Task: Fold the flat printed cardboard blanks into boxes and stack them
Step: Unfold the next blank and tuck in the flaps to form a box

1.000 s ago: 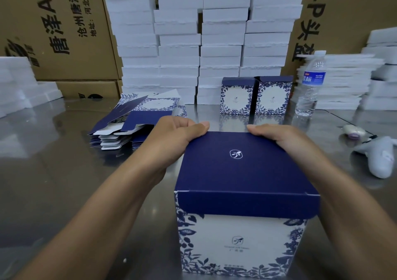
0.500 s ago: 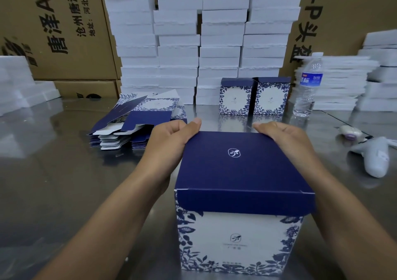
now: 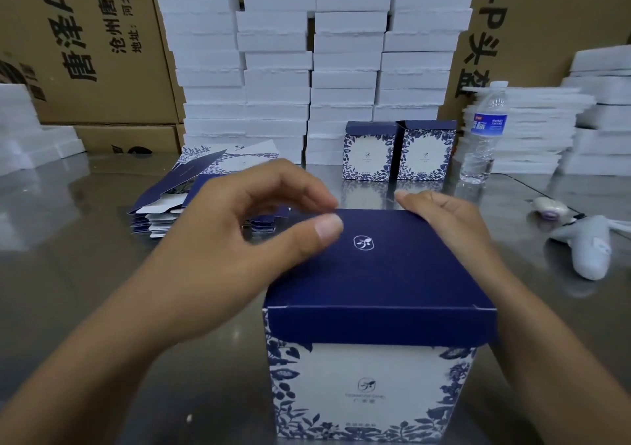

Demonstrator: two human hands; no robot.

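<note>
Head view: the folded box (image 3: pixel 375 369) stands upright on the desk (image 3: pixel 68 291), right in front of me and nearest the camera. Its navy lid is closed and its white front, printed with blue leaves, faces me.

My left hand (image 3: pixel 239 239) hangs over the far left corner of the lid. The fingers are loosely curled with a wide gap to the thumb, and there is nothing in it. The thumb tip lies over the lid; it is blurred, so I cannot tell whether it touches.

My right hand (image 3: pixel 444 219) lies on the far right corner of the lid with its fingers bent over the back edge, holding the box there.

Behind the left hand, the flat blanks (image 3: pixel 170 205) lie in a loose, fanned pile on the desk. Farther back, two finished boxes (image 3: pixel 370 152) stand side by side, touching or nearly so. A water bottle (image 3: pixel 485 130) stands just to their right.

At the right edge of the desk lie a grey handheld tool (image 3: pixel 587 250) and, just behind it, a small white object (image 3: pixel 549 205).

White foam trays (image 3: pixel 307 52) are stacked in tall columns along the back and in lower piles at both sides. Brown cartons (image 3: pixel 85 45) with black lettering stand behind them.
</note>
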